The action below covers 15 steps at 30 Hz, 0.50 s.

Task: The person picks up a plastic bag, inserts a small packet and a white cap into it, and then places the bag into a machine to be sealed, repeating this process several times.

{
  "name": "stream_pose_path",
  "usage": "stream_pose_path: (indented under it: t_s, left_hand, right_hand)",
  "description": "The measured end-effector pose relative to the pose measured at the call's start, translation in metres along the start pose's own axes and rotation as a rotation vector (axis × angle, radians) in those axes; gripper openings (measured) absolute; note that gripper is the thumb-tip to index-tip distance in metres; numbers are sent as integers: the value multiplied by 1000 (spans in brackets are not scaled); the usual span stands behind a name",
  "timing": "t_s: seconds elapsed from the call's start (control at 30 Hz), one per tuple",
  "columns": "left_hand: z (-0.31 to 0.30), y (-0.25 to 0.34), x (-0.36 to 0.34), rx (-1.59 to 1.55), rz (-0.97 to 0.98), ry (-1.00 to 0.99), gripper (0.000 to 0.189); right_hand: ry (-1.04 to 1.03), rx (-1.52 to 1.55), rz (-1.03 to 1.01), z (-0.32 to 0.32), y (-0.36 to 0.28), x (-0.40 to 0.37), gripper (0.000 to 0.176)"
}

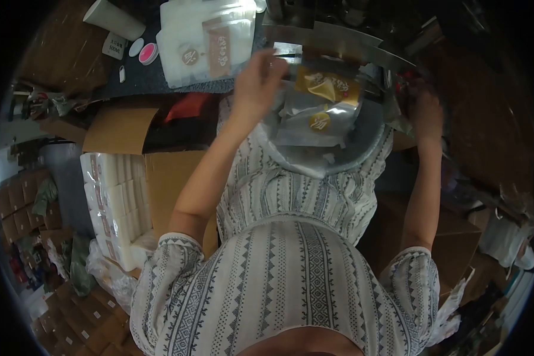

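My left hand (257, 82) is raised beside a stack of flat printed pouches (210, 44). Its fingers look loosely curled and apart, slightly smeared by motion, and I see nothing held in them. Below and right of it, a clear pouch with a gold printed top (320, 113) lies in a pale round basin (296, 166) on my lap. Off to the right, my right hand (426, 115) reaches among dark and red wrapped items (406, 83). Shadow and those items hide its fingers, so what it grips, if anything, does not show.
A metal machine edge (350, 38) runs above the basin. Upper left are a white cup (114, 19) and a round pink-topped container (148, 53). An open carton (175, 178) and packed white pouches (115, 202) stand left. A brown carton (427, 237) stands right.
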State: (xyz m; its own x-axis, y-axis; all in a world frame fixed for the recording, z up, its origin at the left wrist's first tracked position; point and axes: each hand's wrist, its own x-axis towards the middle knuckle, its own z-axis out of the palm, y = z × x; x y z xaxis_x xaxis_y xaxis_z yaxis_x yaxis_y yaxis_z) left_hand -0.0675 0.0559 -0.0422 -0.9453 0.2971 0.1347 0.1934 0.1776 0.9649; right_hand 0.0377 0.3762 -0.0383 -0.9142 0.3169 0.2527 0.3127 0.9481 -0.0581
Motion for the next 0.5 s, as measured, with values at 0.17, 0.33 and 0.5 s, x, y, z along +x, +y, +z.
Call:
stream_pose_path:
  t_s: [0.17, 0.33, 0.5]
  left_hand:
    - [-68, -39, -10, 1255, 650, 265, 44]
    - [-82, -16, -37, 930, 322, 212, 18]
    - [-57, 19, -48, 812, 386, 208, 9]
  right_hand:
    - [15, 189, 39, -3, 3, -5, 23]
    - [-120, 616, 65, -71, -41, -19, 28]
    - [-112, 864, -289, -86, -122, -22, 22]
